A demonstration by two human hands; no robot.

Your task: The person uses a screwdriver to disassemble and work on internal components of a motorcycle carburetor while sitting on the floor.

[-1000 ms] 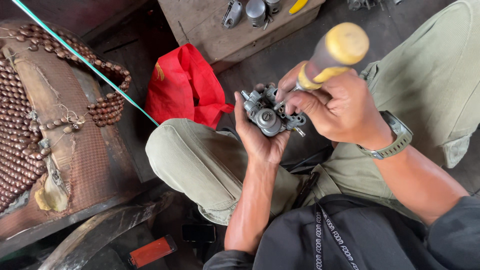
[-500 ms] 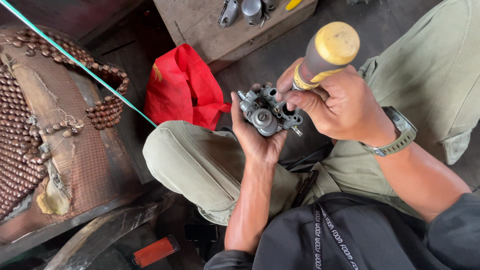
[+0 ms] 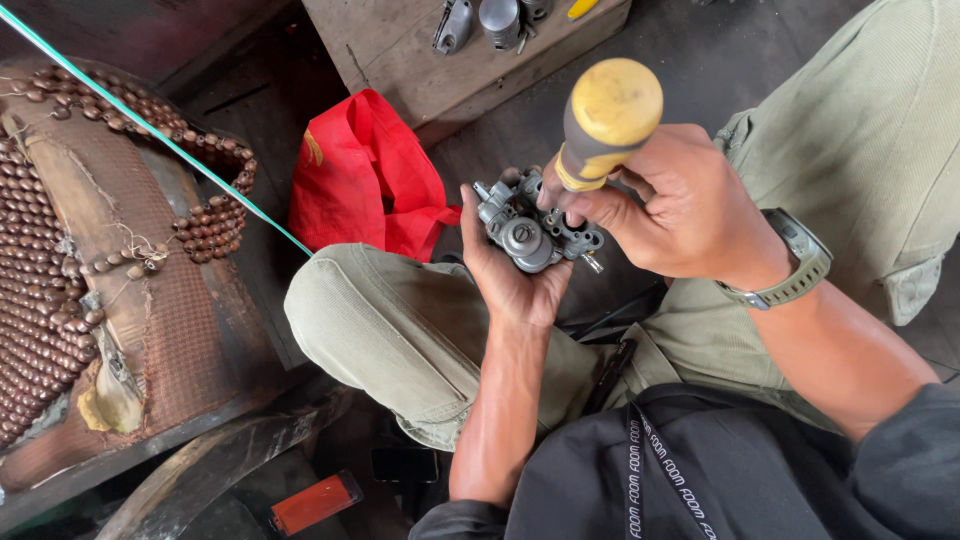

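Note:
My left hand (image 3: pixel 505 275) cups a small grey metal carburettor (image 3: pixel 528 230) from below, above my bent left knee (image 3: pixel 380 320). A screwdriver with a thick yellow handle (image 3: pixel 608 115) stands upright in my right hand (image 3: pixel 680 215), its shaft pointing down into the top of the carburettor. The tip is hidden behind my fingers. A grey-green watch (image 3: pixel 795 270) is on my right wrist.
A red cloth bag (image 3: pixel 365 175) lies on the dark floor beyond my knee. A wooden block (image 3: pixel 400 50) at the top carries several grey metal parts (image 3: pixel 490 20). A worn beaded seat cover (image 3: pixel 90 250) fills the left. A thin green cord (image 3: pixel 150 130) crosses it.
Both hands with the carburettor and screwdriver have shifted slightly left and up in view; the screwdriver handle has tilted a little more upright. The grip is unchanged.

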